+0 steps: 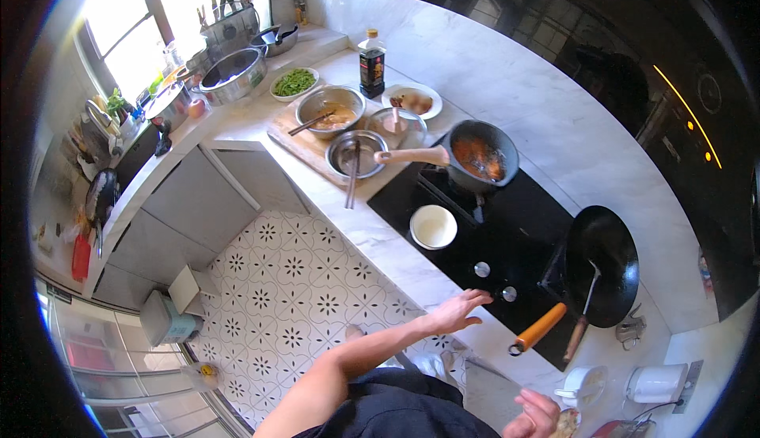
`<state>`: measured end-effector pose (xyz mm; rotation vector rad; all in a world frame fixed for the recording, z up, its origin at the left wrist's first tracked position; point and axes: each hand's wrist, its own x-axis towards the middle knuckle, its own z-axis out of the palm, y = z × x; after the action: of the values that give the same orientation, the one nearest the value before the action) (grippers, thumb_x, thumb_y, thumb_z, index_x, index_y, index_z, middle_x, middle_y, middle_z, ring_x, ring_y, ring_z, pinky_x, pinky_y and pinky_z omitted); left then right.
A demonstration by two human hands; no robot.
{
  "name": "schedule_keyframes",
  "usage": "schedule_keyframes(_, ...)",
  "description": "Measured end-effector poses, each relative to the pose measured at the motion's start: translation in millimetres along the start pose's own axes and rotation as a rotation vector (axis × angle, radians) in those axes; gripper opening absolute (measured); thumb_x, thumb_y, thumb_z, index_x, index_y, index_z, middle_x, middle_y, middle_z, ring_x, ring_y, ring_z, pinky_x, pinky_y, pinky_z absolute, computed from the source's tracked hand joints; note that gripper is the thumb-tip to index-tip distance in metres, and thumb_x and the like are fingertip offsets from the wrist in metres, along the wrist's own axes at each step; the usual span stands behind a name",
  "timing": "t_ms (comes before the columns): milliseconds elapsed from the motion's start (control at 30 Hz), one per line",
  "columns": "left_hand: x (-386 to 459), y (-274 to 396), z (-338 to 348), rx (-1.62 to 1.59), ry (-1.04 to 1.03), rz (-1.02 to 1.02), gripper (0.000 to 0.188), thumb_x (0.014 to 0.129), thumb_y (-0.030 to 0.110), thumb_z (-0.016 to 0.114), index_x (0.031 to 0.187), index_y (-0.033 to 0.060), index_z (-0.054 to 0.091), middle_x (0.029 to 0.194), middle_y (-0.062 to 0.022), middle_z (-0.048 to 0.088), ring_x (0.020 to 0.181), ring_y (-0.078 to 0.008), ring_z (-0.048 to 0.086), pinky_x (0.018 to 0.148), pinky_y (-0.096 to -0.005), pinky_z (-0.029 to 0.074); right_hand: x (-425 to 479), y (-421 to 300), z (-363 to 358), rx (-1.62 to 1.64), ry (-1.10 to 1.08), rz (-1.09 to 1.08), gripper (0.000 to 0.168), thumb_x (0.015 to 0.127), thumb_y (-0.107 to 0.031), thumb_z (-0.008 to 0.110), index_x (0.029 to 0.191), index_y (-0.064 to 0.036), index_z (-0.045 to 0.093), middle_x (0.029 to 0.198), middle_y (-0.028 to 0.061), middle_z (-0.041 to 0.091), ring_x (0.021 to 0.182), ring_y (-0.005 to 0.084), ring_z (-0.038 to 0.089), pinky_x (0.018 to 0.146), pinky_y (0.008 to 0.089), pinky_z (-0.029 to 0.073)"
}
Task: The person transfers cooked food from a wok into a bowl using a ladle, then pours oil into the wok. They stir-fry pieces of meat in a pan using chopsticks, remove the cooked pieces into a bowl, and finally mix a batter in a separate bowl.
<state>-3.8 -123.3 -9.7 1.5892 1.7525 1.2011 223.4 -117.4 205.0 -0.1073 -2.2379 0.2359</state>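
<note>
My left hand (456,312) reaches over the front edge of the black cooktop (510,227), fingers stretched out and holding nothing. Its fingertips are close to two round control knobs (509,294); contact cannot be made out. At the lower right, my right hand (533,417) is partly cut off by the frame, its fingers bent, near a white lidded jug (585,383). On the back burner a grey saucepan (469,168) holds reddish-brown food in bubbling liquid. A black wok (611,260) with an orange handle sleeve (539,328) stands on the right, a wooden-handled spatula (588,307) in it.
A white bowl (434,227) sits on the cooktop. Left of it, a cutting board (291,135) bears metal bowls (331,108) with chopsticks and a glass lid (409,129). Behind are a dark sauce bottle (372,64), a plate of food (412,101) and chopped greens (294,83).
</note>
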Motion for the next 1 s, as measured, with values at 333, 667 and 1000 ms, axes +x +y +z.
schedule_keyframes(333, -81, -116, -224, -1.425, 0.745, -0.703, 0.064, 0.097, 0.057, 0.032, 0.117, -0.0002, 0.053, 0.097, -0.0163, 0.067, 0.079, -0.022, 0.065, 0.072, -0.034, 0.055, 65, -30, 174, 0.288, -0.017, 0.221, 0.008, 0.085, -0.006, 0.055, 0.087, -0.002, 0.062, 0.082, 0.0117, 0.069, 0.062, 0.0177, 0.065, 0.056, 0.0271, 0.051)
schedule_keyframes(667, -79, -103, -273, -1.317, 0.631, -0.61, 0.019, 0.099, 0.02, 0.042, 0.092, 0.0049, 0.051, 0.057, -0.0002, 0.043, 0.046, -0.0105, 0.036, 0.042, -0.0236, 0.029, 141, -12, 298, 0.45, -0.129, 0.175, 0.018, 0.077, 0.002, 0.069, 0.094, -0.002, 0.064, 0.09, 0.0099, 0.067, 0.076, 0.0234, 0.068, 0.066, 0.0312, 0.056)
schedule_keyframes(1000, -41, 43, -317, -0.769, 0.13, -0.648, 0.021, 0.101, 0.02, 0.04, 0.103, 0.0011, 0.05, 0.057, 0.0002, 0.047, 0.042, -0.0083, 0.04, 0.04, -0.0218, 0.03, 194, 30, 338, 0.469, -0.392, 0.113, 0.033, 0.08, -0.005, 0.067, 0.113, -0.012, 0.065, 0.109, 0.0121, 0.051, 0.088, 0.0249, 0.061, 0.075, 0.0335, 0.052)
